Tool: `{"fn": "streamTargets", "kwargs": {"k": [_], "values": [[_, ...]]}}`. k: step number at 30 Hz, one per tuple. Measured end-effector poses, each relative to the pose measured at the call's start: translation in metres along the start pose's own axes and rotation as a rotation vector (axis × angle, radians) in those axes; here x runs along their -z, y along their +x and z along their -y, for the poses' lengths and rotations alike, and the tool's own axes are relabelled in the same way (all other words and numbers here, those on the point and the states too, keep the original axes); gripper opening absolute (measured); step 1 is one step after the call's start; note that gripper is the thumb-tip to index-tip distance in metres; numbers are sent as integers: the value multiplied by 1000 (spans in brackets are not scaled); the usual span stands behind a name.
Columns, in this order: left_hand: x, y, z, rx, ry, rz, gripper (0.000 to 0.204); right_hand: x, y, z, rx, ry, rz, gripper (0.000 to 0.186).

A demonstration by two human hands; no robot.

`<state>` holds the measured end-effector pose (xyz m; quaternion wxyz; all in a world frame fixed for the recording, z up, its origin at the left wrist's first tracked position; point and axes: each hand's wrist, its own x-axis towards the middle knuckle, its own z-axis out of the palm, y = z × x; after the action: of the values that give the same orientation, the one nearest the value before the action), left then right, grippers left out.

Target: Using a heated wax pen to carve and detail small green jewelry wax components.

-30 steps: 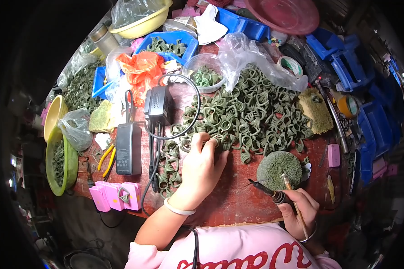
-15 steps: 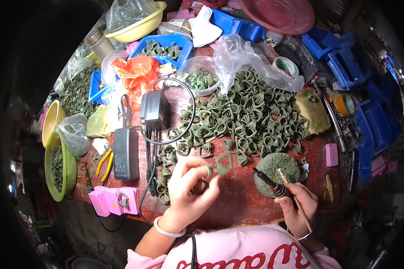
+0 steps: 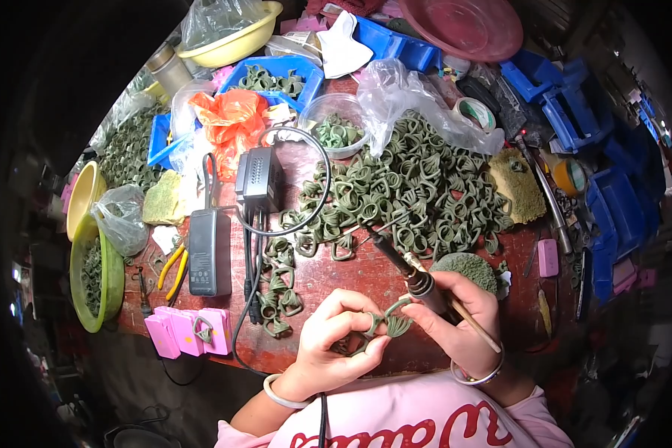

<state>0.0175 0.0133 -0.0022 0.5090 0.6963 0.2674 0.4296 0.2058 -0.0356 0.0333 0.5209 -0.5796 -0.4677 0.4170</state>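
My left hand [image 3: 334,336] pinches a dark green ring [image 3: 399,327] with a ribbed, fanned top, near the table's front edge. More green shows under its curled fingers, partly hidden. My right hand [image 3: 463,321] grips a black pen-shaped tool like a soldering iron [image 3: 423,286], its thin tip pointing up and left, away from the ring. A slim wooden-handled tool [image 3: 473,327] lies along it in the same grip. The right fingertips meet the upper part of the ring. Behind my hands spreads a large heap of similar green rings [image 3: 418,187].
A round green textured pad [image 3: 467,270] sits beyond my right hand. Left of the heap stand a black power adapter [image 3: 210,254] and a black box [image 3: 258,179] with looping cables. Yellow-handled pliers [image 3: 173,269], pink blocks [image 3: 190,331] and a green bowl [image 3: 112,280] are farther left. Blue bins [image 3: 620,216] line the right.
My right hand has come left and up from the round pad with both tools, to meet the left. My left hand has lowered and moved right with the ring.
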Motion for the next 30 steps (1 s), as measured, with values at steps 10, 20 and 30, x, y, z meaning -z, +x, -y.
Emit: {"fn": "streamTargets", "kwargs": {"k": [10,20,30], "values": [[-6,-1,9,397,-378,9,37,2,-5,3,30,-5,-42,28],[-10,-6,4,612,-694,-52,36,4,-5,10,233,-105,73,28],[2,0,-5,802,-1017,8,46,10,0,19,392,-284,227,24]]}}
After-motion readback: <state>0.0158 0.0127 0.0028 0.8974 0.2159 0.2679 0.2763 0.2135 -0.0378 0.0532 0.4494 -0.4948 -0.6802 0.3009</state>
